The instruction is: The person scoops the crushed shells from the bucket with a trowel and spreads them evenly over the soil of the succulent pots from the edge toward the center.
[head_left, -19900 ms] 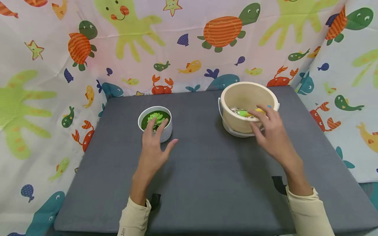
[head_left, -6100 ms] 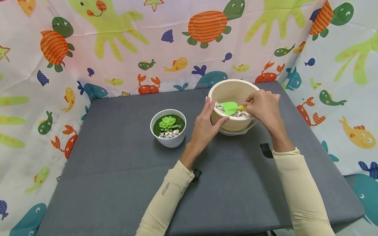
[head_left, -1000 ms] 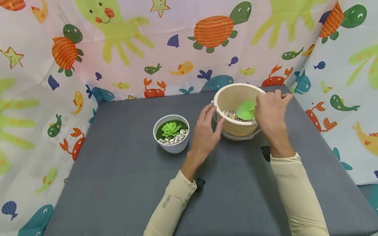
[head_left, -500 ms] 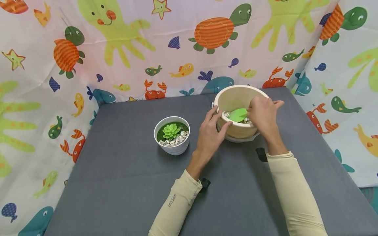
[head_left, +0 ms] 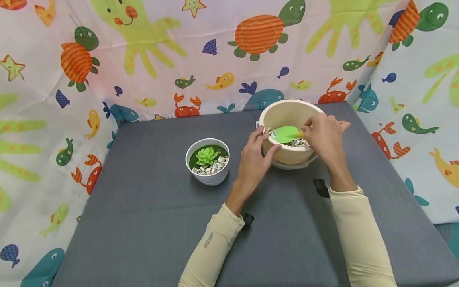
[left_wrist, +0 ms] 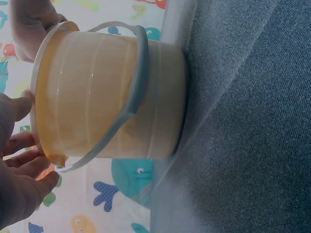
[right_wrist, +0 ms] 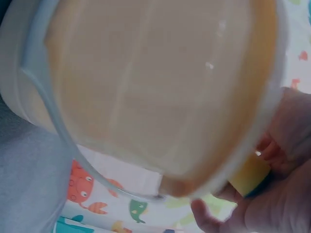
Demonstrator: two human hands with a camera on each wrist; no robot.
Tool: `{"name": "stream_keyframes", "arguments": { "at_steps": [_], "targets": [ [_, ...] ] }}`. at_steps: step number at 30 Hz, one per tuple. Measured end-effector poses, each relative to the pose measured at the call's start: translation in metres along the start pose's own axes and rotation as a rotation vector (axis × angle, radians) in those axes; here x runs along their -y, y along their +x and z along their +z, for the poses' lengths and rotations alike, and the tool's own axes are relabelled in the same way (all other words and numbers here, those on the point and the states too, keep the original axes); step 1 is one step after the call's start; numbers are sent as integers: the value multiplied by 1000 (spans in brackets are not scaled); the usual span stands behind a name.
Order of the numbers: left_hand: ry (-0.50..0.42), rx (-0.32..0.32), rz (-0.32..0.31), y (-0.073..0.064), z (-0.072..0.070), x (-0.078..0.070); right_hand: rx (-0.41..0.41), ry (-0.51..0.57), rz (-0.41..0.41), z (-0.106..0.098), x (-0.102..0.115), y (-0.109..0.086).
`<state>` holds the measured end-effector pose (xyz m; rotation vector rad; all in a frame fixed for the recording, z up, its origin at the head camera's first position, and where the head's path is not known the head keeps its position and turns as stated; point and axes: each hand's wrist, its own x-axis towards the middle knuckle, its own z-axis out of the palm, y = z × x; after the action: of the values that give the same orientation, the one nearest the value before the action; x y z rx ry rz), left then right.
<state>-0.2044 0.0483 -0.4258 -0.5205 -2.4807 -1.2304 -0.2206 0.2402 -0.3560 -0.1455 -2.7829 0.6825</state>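
Observation:
A cream bucket (head_left: 287,156) stands at the back right of the table, with pale stones (head_left: 298,142) inside. My right hand (head_left: 324,137) grips the yellow handle of a toy shovel (head_left: 285,134) over the near right rim; its green blade lies low in the bucket near the stones. In the right wrist view the handle (right_wrist: 250,174) shows inside the curled fingers. My left hand (head_left: 254,161) holds the bucket's left front rim, thumb in front and fingers round the side. To its left sits a white pot (head_left: 211,179) with a green succulent (head_left: 206,156) and pale stones (head_left: 209,169).
The grey table (head_left: 150,223) reaches to a printed cloth (head_left: 150,87) hung behind and at both sides. A pale bucket handle (left_wrist: 133,99) hangs down the bucket's outer side. Black straps (head_left: 320,188) show at the wrists.
Since the oldest frame, stones have appeared in the pot, the right hand has taken the shovel and the left hand the bucket's rim. In the last second the blade has moved leftward in the bucket.

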Motion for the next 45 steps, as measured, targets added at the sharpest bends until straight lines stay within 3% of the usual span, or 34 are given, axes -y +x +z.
{"name": "stream_keyframes", "arguments": {
  "at_steps": [8, 22, 30, 35, 45],
  "targets": [
    [24, -10, 6, -1, 0, 3, 43, 63, 31, -13, 4, -7],
    [12, -16, 8, -2, -2, 3, 14, 146, 60, -35, -2, -16],
    [1, -5, 42, 0, -3, 6, 0, 156, 108, -51, -8, -23],
    [-22, -6, 37, -3, -14, 6, -54, 180, 67, -62, -1, -29],
    [-74, -95, -25, -20, -50, 7, -71, 241, 36, -68, 13, -40]
  ]
}}
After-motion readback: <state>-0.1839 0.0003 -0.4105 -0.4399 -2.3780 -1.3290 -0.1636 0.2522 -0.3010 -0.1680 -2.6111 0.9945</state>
